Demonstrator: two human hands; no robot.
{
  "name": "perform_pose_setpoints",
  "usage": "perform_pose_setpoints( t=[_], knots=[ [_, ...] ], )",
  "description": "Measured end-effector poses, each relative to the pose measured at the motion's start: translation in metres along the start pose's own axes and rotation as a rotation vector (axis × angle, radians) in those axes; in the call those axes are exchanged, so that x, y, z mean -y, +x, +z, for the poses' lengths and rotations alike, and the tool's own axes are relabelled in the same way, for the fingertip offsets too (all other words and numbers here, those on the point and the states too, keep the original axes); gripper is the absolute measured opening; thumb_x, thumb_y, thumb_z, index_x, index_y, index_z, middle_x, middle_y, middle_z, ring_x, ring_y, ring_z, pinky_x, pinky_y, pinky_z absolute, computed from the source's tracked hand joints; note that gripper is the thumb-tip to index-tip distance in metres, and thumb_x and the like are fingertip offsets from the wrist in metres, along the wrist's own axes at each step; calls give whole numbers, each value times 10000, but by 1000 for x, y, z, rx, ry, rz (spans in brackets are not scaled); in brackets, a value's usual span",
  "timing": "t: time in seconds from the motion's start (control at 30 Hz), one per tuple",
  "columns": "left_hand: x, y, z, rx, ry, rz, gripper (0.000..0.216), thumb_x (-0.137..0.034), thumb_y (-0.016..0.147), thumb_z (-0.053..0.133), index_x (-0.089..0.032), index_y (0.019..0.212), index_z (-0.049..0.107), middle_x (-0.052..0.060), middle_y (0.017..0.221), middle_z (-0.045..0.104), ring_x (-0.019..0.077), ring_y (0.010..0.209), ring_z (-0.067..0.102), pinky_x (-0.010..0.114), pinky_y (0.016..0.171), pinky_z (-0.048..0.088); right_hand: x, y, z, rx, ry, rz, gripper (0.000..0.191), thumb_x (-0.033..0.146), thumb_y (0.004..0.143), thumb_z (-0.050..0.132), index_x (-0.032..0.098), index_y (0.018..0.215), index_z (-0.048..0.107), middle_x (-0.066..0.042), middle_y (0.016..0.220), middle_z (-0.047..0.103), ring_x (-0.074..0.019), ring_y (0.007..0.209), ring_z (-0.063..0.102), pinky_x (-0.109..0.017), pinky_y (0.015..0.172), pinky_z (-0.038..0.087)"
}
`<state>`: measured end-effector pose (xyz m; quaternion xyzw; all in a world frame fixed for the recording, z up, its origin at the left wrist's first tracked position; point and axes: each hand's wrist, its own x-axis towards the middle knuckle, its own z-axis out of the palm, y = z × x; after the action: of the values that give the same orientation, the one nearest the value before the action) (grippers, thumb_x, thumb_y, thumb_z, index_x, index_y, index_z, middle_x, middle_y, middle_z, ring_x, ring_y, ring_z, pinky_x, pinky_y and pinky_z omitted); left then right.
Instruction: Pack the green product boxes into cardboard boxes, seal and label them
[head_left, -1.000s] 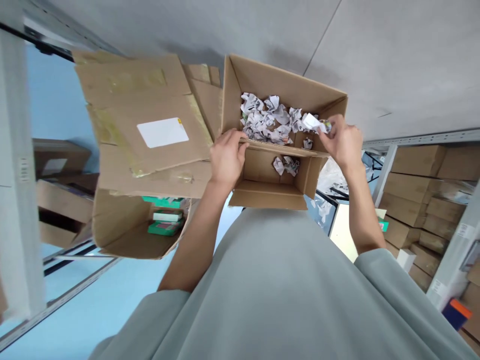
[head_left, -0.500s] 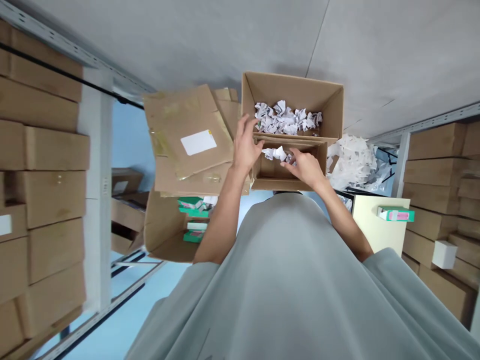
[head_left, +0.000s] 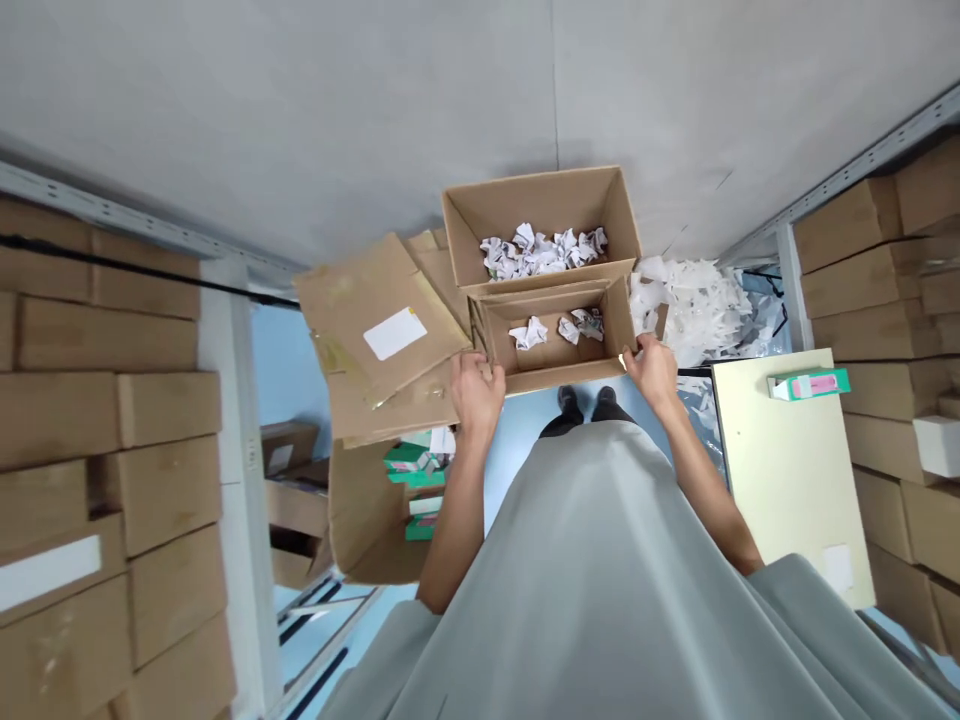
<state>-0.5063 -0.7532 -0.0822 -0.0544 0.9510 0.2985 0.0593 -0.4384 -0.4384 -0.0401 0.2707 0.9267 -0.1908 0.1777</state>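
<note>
A small open cardboard box sits in front of me with a few crumpled paper balls inside. My left hand grips its left near corner, fingers curled on the wall. On the right near corner my right hand holds the box the same way. Just beyond it stands a larger open cardboard box with several crumpled paper balls along its bottom.
Flattened cardboard with a white label lies to the left, over an open carton holding green packs. A heap of white paper lies right of the boxes. A pale table carries a green-and-pink pack. Shelves of brown cartons flank both sides.
My right hand left the paper inside the small box and moved to its right corner. My left hand slid down to the left corner. The view pulled back.
</note>
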Motion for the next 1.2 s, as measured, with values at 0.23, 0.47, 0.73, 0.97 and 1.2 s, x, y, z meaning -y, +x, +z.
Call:
perform_pose_setpoints(
  t=[0.23, 0.47, 0.73, 0.97, 1.2],
  knots=[
    [-57, -18, 3, 96, -11, 268, 95, -308, 997, 616, -241, 1060, 641, 128, 1204, 725, 284, 1082, 740, 445, 984, 637, -81, -66, -16, -145, 145, 72, 229, 362, 1072, 564, 207, 1008, 721, -125, 989, 808, -278, 876, 724, -326, 719, 363],
    [-195, -86, 96, 350, -115, 634, 56, -284, 1024, 606, -246, 1042, 643, 127, 1232, 740, 269, 1137, 749, 422, 939, 664, -224, -177, -23, -352, 350, 449, 277, 482, 1021, 550, 257, 868, 603, -69, 811, 729, -247, 725, 646, -331, 708, 376],
    [-334, -225, 213, 722, -107, 1014, 45, -259, 1044, 607, -250, 1080, 632, 125, 1237, 745, 280, 1119, 741, 422, 986, 624, -361, -318, -16, -548, 462, 846, 324, 540, 1012, 496, 278, 822, 516, -42, 763, 670, -226, 665, 603, -343, 708, 400],
    [-400, -315, 286, 914, -75, 1155, 49, -251, 1056, 582, -251, 1097, 609, 129, 1258, 728, 293, 1194, 729, 431, 1091, 580, -429, -368, 1, -613, 519, 1061, 292, 526, 1005, 485, 282, 845, 505, -54, 815, 690, -231, 689, 623, -350, 728, 431],
    [-427, -331, 332, 978, 1, 1166, 58, -240, 1051, 569, -252, 1086, 614, 140, 1237, 720, 310, 1184, 722, 455, 1094, 573, -457, -350, 15, -581, 560, 1171, 248, 463, 1026, 497, 268, 884, 553, -85, 898, 737, -236, 719, 629, -350, 750, 440]
  ],
)
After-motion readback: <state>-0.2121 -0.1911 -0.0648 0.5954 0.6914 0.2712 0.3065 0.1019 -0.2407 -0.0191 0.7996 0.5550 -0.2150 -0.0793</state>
